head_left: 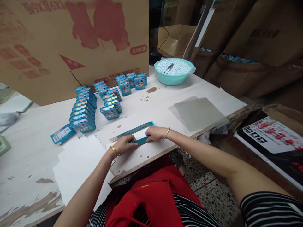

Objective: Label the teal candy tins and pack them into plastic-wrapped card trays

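Observation:
A long blue printed carton (143,140) with a white inside lies partly folded near the table's front edge. My left hand (124,143) is closed on its left part, thumb along the near blue edge. Over its right part my right hand (155,133) is closed too, fingertips curled onto the near side. Left of my hands spread flat white sheets of card (79,164), their printed side, if any, hidden. Beyond stand rows of small filled-out blue boxes (82,115); one blue box (62,134) lies on its side with a barcode label up.
A turquoise basin (174,78) full of small pale pellets, with a dark scoop-like tool on top, stands at the back. Translucent sheets (200,113) lie at the right. A large cardboard box (94,56) walls the back left; another carton (272,138) sits off the right edge.

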Available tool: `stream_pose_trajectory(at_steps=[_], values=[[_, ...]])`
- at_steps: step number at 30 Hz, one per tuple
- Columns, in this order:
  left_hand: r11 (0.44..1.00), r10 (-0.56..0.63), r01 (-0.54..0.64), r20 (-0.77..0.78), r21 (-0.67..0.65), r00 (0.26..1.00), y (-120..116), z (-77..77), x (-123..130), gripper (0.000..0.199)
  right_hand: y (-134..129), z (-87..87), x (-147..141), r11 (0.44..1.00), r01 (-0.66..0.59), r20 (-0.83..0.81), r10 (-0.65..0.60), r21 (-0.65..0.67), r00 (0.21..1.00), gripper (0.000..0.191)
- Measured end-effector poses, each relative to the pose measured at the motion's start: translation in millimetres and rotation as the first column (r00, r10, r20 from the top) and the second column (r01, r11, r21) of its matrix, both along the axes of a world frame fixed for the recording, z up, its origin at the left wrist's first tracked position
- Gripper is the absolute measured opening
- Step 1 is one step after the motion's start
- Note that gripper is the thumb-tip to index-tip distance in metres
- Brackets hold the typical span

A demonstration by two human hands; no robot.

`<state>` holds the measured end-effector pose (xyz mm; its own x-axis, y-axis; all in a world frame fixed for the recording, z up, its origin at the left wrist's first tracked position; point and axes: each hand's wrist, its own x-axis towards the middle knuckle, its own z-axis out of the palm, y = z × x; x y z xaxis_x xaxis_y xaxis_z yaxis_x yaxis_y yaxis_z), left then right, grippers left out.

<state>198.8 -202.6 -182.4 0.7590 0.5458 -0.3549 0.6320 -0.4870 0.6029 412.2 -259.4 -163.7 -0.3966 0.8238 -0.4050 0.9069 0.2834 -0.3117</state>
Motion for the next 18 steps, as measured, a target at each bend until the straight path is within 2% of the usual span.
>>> stream_pose_trajectory(at_steps=[5,9,13,18], values=[[0.991,0.008,-0.008,-0.004,0.131,1.000,-8.4,-2.4,-2.6,0.022,15.5,0.3,-3.3,0.989,-0.069,0.040,0.075,-0.134,0.996,0.020],[0.963,0.006,0.020,-0.097,0.267,0.995,-16.7,2.8,-2.3,0.019,16.0,0.7,-7.4,0.985,-0.094,0.073,0.105,-0.144,0.992,0.020],[0.933,0.031,0.042,-0.198,0.356,0.980,-34.0,7.9,5.2,0.018,7.2,4.2,-8.5,0.990,-0.128,0.116,0.133,-0.053,0.984,0.019],[0.926,0.130,-0.045,-0.204,0.375,0.970,-60.6,3.1,24.1,0.021,-1.3,2.6,-2.6,0.964,-0.218,0.198,0.186,0.152,0.962,0.018]])
